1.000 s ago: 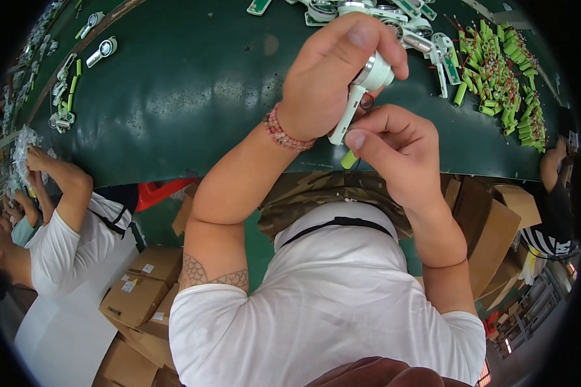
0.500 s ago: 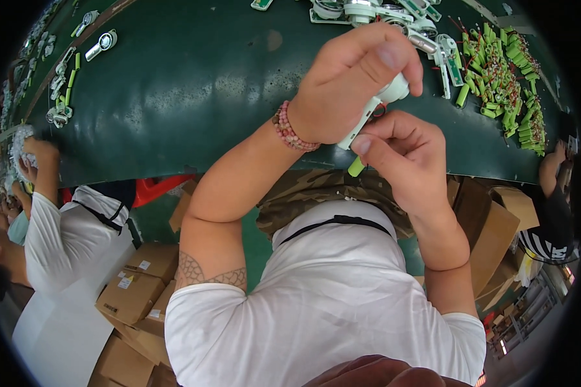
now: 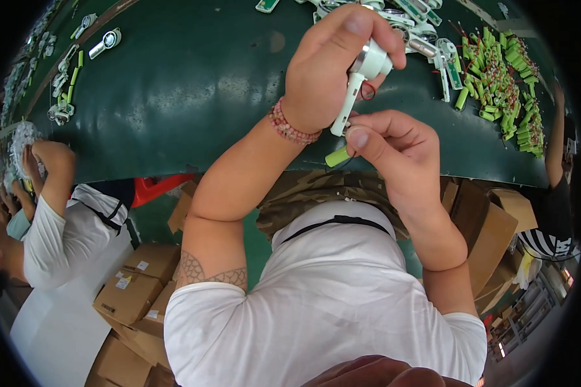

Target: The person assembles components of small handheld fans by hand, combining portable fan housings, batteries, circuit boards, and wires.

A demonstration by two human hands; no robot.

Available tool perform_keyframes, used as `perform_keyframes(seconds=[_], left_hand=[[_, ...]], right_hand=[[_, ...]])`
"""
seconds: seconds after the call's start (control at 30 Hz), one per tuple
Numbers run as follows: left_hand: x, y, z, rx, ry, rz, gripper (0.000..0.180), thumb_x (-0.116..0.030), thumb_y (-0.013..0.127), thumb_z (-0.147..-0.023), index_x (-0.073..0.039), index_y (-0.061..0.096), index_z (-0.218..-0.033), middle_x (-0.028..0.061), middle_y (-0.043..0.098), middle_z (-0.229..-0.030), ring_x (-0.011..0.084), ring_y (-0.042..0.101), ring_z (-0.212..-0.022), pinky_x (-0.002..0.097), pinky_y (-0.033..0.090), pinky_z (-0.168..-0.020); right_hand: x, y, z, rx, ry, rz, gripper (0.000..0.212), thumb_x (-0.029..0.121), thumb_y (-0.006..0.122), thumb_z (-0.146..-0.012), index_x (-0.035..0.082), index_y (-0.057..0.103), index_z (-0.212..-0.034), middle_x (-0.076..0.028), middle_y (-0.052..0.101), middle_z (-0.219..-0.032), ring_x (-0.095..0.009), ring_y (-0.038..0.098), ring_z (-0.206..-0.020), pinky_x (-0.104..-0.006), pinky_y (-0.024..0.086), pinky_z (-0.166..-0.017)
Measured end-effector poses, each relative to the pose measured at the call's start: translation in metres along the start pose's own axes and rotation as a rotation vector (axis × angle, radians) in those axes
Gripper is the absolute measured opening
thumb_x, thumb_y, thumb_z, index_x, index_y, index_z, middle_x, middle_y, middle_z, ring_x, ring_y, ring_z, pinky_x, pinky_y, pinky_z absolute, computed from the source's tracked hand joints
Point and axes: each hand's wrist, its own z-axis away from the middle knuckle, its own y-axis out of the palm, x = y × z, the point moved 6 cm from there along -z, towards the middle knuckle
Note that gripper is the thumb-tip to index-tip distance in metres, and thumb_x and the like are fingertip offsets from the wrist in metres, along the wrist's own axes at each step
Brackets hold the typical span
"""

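Note:
My left hand (image 3: 332, 68) is closed around a pale mint handheld fan housing (image 3: 370, 61), its round head up and its slim handle slanting down toward me. A loop of red wire (image 3: 368, 91) sticks out beside the handle. At the handle's lower end, my right hand (image 3: 394, 145) is closed in a pinch between thumb and forefinger. Just below that thumb hangs a green cylindrical battery (image 3: 337, 157) with a thin dark wire. The pinched fingertips cover the exact spot where wire and handle meet.
Beyond my left hand lies a pile of fan parts (image 3: 426, 29). Many green batteries with red wires (image 3: 497, 84) are heaped at the right of the dark green table (image 3: 174, 97). Co-workers sit at both sides. Cardboard boxes (image 3: 132, 284) stand below the table.
My left hand has moved up and left with the fan housing, turning it so more of the head and handle shows. The battery has swung left and up beside my right hand.

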Motion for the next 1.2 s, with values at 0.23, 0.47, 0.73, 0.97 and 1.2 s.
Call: perform_keyframes(seconds=[0.23,0.47,0.73,0.97,1.2], left_hand=[[-0.020,0.016,-0.002,0.201,0.182,-0.280,0.040,-0.037,0.035,-0.105,-0.002,0.053,-0.095,0.0112,0.060,-0.091,0.0056,0.046,-0.061,0.0181,0.039,-0.055],[-0.001,0.010,-0.003,0.140,0.035,-0.141,0.039,-0.032,0.041,-0.103,-0.002,0.060,-0.087,0.0058,0.063,-0.082,0.0097,0.054,-0.067,0.0237,0.045,-0.060],[-0.001,0.015,-0.005,0.184,0.180,-0.162,0.034,-0.026,0.043,-0.103,0.000,0.059,-0.088,0.0059,0.062,-0.082,0.0140,0.058,-0.080,0.0282,0.046,-0.077],[0.010,0.020,0.000,0.199,0.065,-0.126,0.034,-0.028,0.044,-0.102,-0.001,0.059,-0.089,0.0055,0.062,-0.082,0.0123,0.057,-0.078,0.0269,0.046,-0.073],[0.000,0.014,-0.002,0.108,-0.047,-0.128,0.032,-0.028,0.045,-0.102,-0.002,0.059,-0.089,0.0064,0.063,-0.084,0.0103,0.056,-0.074,0.0253,0.046,-0.066]], right_hand=[[0.007,-0.003,-0.003,0.018,-0.002,0.085,0.012,-0.001,0.067,-0.087,-0.007,0.067,-0.097,-0.007,0.069,-0.088,-0.009,0.061,-0.077,-0.0224,0.050,-0.069],[0.013,-0.001,-0.007,0.059,0.059,0.213,0.008,-0.001,0.067,-0.085,-0.006,0.066,-0.091,-0.004,0.067,-0.084,-0.007,0.059,-0.074,-0.0207,0.047,-0.066],[0.009,-0.001,-0.001,0.002,0.042,0.196,0.008,-0.001,0.067,-0.085,-0.006,0.067,-0.091,-0.004,0.066,-0.082,-0.006,0.057,-0.072,-0.0203,0.046,-0.065],[0.007,-0.008,0.001,-0.007,0.062,0.222,0.007,0.000,0.068,-0.084,-0.004,0.067,-0.090,-0.004,0.067,-0.081,-0.006,0.058,-0.072,-0.0209,0.046,-0.065],[0.002,-0.005,0.000,0.018,0.035,0.067,0.011,-0.001,0.066,-0.086,-0.006,0.067,-0.096,-0.007,0.069,-0.086,-0.009,0.061,-0.075,-0.0223,0.049,-0.068]])
